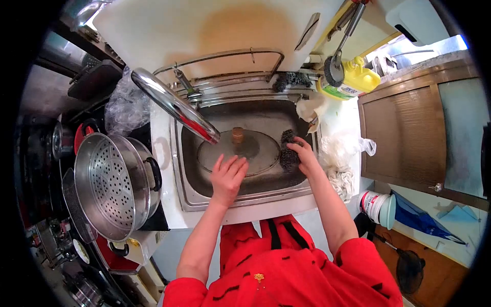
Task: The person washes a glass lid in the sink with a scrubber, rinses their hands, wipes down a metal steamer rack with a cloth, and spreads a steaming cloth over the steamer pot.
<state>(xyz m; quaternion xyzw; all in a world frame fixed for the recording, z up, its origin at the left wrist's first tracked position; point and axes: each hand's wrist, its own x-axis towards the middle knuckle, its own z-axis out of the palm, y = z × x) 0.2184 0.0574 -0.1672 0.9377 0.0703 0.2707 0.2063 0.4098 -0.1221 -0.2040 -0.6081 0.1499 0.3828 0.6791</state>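
A clear oval pot lid (264,149) with a metal rim and a brown knob (237,135) lies in the metal sink (190,176). My right hand (306,157) grips a dark steel wool scourer (289,157) at the lid's right end. My left hand (228,179) is over the lid's near left edge, fingers stretched out and nothing in them. Whether its fingertips touch the lid, I cannot tell. Above the lid's left part reaches the chrome faucet (176,106).
Left of the sink stand a large steamer pot (105,187) with a perforated insert and a crumpled plastic bag (128,105). To the right are a yellow detergent jug (353,79), plastic bags (340,151) and a cloth (341,183). A metal rail (220,55) runs behind the sink.
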